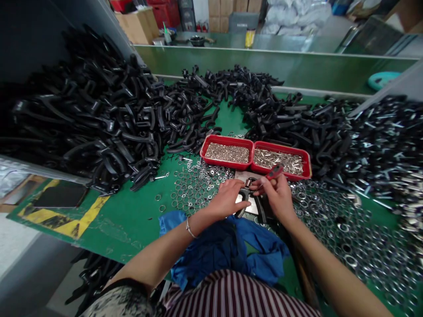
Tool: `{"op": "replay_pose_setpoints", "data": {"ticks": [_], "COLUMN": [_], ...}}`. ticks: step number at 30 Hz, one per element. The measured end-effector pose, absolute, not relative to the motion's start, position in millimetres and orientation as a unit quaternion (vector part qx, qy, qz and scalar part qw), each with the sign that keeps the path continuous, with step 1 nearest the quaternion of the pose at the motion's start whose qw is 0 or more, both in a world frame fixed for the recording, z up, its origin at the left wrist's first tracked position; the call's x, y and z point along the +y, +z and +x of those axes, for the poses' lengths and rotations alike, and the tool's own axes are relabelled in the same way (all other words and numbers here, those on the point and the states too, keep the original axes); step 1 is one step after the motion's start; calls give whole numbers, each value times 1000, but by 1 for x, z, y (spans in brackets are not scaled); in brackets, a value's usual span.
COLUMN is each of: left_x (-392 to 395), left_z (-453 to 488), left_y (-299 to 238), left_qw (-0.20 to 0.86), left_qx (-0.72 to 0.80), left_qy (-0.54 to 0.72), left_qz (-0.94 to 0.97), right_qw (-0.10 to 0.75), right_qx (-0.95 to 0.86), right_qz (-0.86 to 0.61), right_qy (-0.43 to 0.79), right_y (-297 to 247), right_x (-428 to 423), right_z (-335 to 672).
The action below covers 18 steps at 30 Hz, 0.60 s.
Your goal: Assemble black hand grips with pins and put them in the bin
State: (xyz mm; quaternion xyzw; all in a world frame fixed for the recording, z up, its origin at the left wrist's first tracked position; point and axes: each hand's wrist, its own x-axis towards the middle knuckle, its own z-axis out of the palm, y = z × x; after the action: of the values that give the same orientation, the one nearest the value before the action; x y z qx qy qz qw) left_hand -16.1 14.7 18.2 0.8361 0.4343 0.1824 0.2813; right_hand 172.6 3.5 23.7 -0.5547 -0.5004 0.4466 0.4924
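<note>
My left hand [228, 198] is closed on a black curved plastic part [260, 209] with a forked shape, holding it down over a light metal plate [243, 176]. A shiny metal ring or fitting [248, 182] shows at the part's upper end. My right hand [279, 198] grips a small red-handled tool [275, 171], its fingers close to that end of the part. The tool's working tip is hidden, so its kind is unclear. Just beyond my hands stand two red trays: the left tray [228, 165] holds tiny metal pieces, the right tray [306, 169] short metal pins.
Black plastic parts [132, 119] are heaped at the left and back. Loose metal rings [191, 187] lie left of my hands, with more rings [360, 237] at the right. Bolts [386, 136] pile at far right. Blue cloth [224, 242] lies at the front edge.
</note>
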Motion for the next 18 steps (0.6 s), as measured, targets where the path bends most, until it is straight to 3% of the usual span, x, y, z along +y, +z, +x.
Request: {"op": "replay_pose_setpoints", "data": {"ticks": [18], "left_x": [18], "left_z": [-16], "left_y": [16], "left_qw": [292], "left_qx": [433], "left_qy": [173], "left_qz": [835], "right_qw": [469], "right_qx": [-520], "right_qz": [-593], "right_qy": [398], "right_y": [20], "right_x": [6], "right_z": [172]}}
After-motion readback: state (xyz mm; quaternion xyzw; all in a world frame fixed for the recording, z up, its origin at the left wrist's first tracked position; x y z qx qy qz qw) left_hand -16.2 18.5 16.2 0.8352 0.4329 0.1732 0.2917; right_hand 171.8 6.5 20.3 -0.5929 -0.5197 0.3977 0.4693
